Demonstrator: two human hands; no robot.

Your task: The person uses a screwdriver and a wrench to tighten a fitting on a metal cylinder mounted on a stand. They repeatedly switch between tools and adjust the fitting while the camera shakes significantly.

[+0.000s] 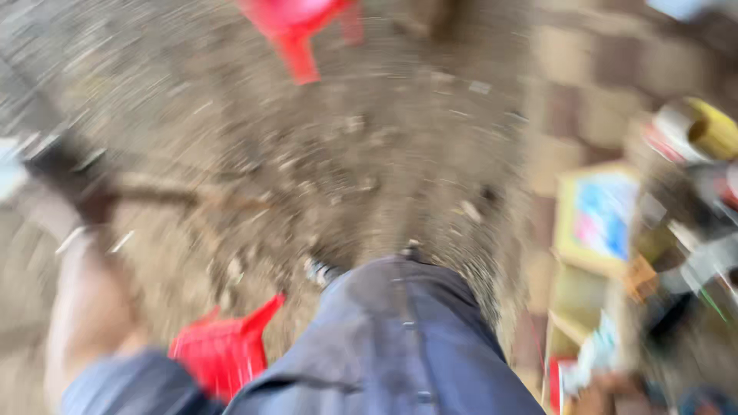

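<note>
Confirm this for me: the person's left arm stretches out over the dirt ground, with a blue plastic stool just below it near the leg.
Not quite. The stool is red, not blue. The head view shows it beside the left arm, which does stretch out over the dirt ground, next to the blue-trousered leg. The picture is heavily blurred.

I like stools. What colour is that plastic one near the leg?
The plastic stool is red, though blurred, in the head view.
</note>
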